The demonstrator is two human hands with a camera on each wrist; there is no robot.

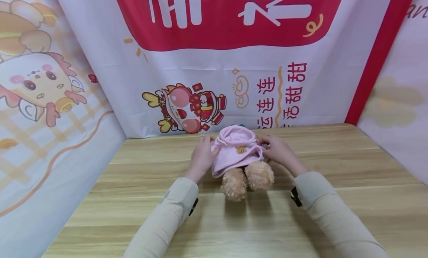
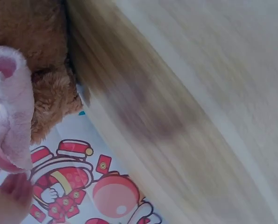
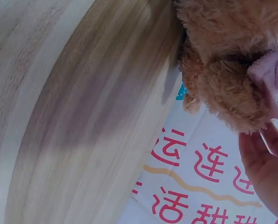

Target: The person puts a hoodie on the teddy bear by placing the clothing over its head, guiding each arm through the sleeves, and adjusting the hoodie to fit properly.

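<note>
A light-brown plush toy (image 1: 260,176) with fluffy legs lies or leans on the table, its legs toward me. Over its upper body sits a small pink sweatshirt (image 1: 230,157) with a bear's face on the front; the toy's head is not visible in the head view. My left hand (image 1: 202,157) pinches the garment's left side, and in the left wrist view the fingers (image 2: 17,191) are at a cuff-like pink edge. On the other side my right hand (image 1: 279,150) grips pink cloth beside a furry arm (image 3: 232,95). Some right fingertips are hidden.
The wooden table (image 1: 133,213) ends at a white and red printed cloth (image 1: 187,61) hung just behind the toy. Printed panels also stand at the left (image 1: 50,146) and right (image 1: 394,113). A bit of teal (image 3: 181,92) shows behind the toy.
</note>
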